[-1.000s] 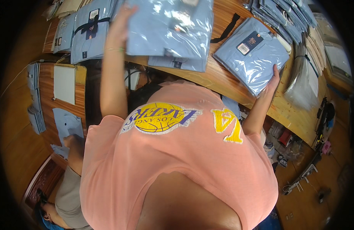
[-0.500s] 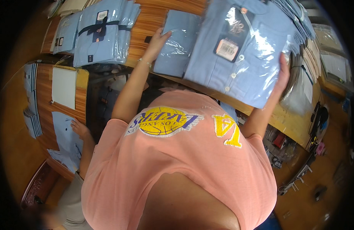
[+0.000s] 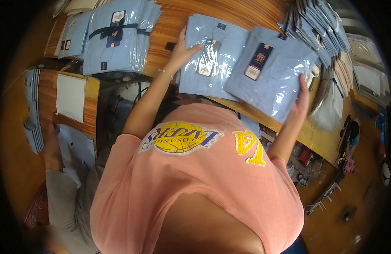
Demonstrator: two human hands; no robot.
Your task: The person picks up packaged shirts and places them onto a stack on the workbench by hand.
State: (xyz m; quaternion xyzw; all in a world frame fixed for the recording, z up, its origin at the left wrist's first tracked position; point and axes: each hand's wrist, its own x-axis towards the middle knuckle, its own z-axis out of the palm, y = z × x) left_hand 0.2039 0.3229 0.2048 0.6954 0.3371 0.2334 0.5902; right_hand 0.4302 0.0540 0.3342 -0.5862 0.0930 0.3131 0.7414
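Note:
Two folded light-blue shirts in clear plastic bags lie before me at the table edge. My left hand [image 3: 183, 51] grips the left edge of the left bagged shirt [image 3: 223, 55], thumb on top; its buttons and a hanging tag show through the bag. My right hand [image 3: 302, 98] is closed on the right edge of the other bagged shirt [image 3: 274, 70], which is tilted and overlaps the first one's right side. A dark tag with a pale label shows on its front. The fingers beneath both bags are hidden.
At the left stands a bagged shirt stack [image 3: 113, 46] tied with a dark ribbon. More bagged shirts [image 3: 316, 29] pile up at the right, beside clear plastic sleeves [image 3: 329, 103]. A co-worker's arm [image 3: 55, 148] reaches over a side table with a white board [image 3: 71, 97].
My right hand has brought its bagged shirt lower and away from my head, uncovering the tag and buttons of the left one. The co-worker's arm has shifted left and forward.

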